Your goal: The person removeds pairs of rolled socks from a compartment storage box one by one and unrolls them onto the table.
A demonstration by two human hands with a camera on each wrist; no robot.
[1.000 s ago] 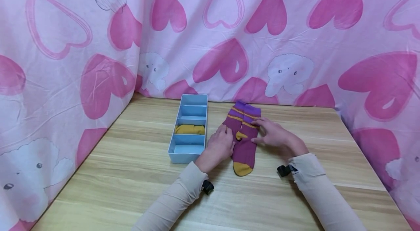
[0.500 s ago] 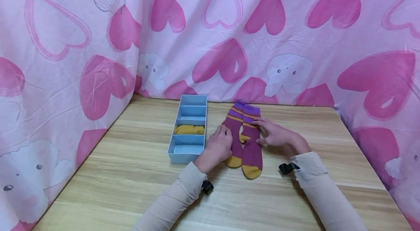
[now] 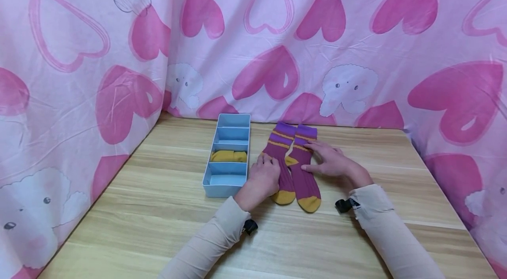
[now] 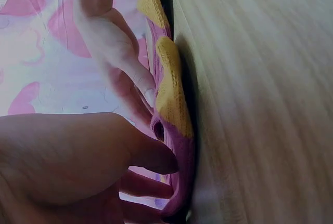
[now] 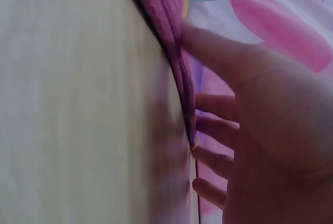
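Observation:
Two maroon socks with purple cuffs and mustard stripes, heels and toes lie flat side by side on the table. My left hand [image 3: 262,178] rests on the left sock [image 3: 286,182], fingertips down at its heel side. In the left wrist view its thumb and fingers [image 4: 148,185] touch the knit from above. On the right sock [image 3: 304,184], my right hand [image 3: 334,162] is spread, thumb at mid-sock and fingers near the striped cuff. The right wrist view shows its fingers [image 5: 216,130] apart and fairly straight along the sock's edge.
Left of the socks stands a light blue divided box [image 3: 223,191]. A folded mustard bundle [image 3: 229,156] fills one of its compartments. Pink heart-patterned curtain [image 3: 269,67] hangs behind and at both sides of the wooden table [image 3: 158,208].
The two socks, first overlapping, have been spread apart to lie side by side, toes separated and cuffs slightly parted. Both hands stay close to where they were. The box has not moved.

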